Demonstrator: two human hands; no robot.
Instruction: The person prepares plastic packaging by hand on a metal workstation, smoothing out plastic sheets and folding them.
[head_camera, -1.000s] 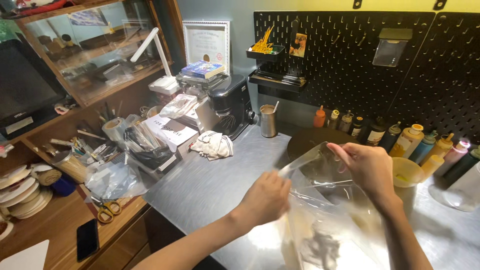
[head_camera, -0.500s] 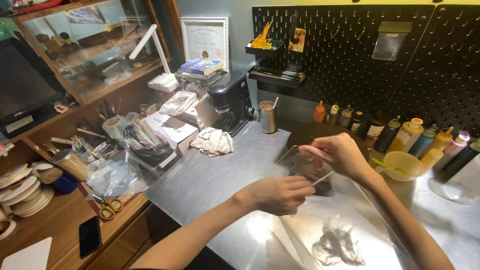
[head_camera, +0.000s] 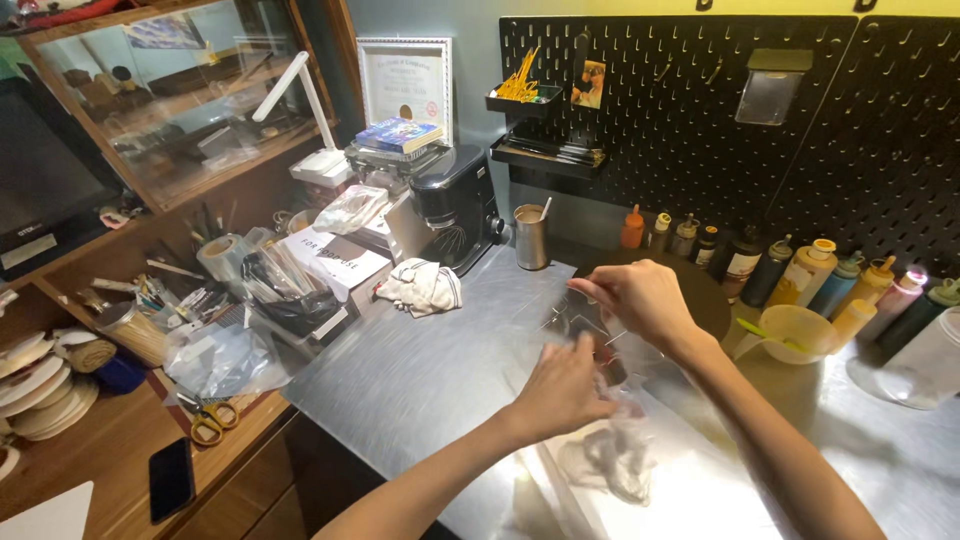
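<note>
A clear plastic bag (head_camera: 620, 440) lies crumpled on the steel counter (head_camera: 420, 370), with something dark and tangled inside near its lower part. My left hand (head_camera: 560, 390) presses down on the bag's upper end with closed fingers. Just above it, my right hand (head_camera: 635, 298) pinches the bag's top edge between thumb and fingers, palm down. The two hands sit close together, the right one farther from me.
Several squeeze bottles (head_camera: 800, 270) line the pegboard wall (head_camera: 700, 110). A pale bowl (head_camera: 795, 330) stands right of my hands, a metal cup (head_camera: 531, 237) and black stand mixer (head_camera: 455, 205) behind. A crumpled cloth (head_camera: 425, 285) lies left. Scissors (head_camera: 210, 420) and a phone (head_camera: 170, 478) rest on the wooden shelf.
The bag was held up and spread wide; it has since come down and gathered small. Both hands moved left and closer together over the counter.
</note>
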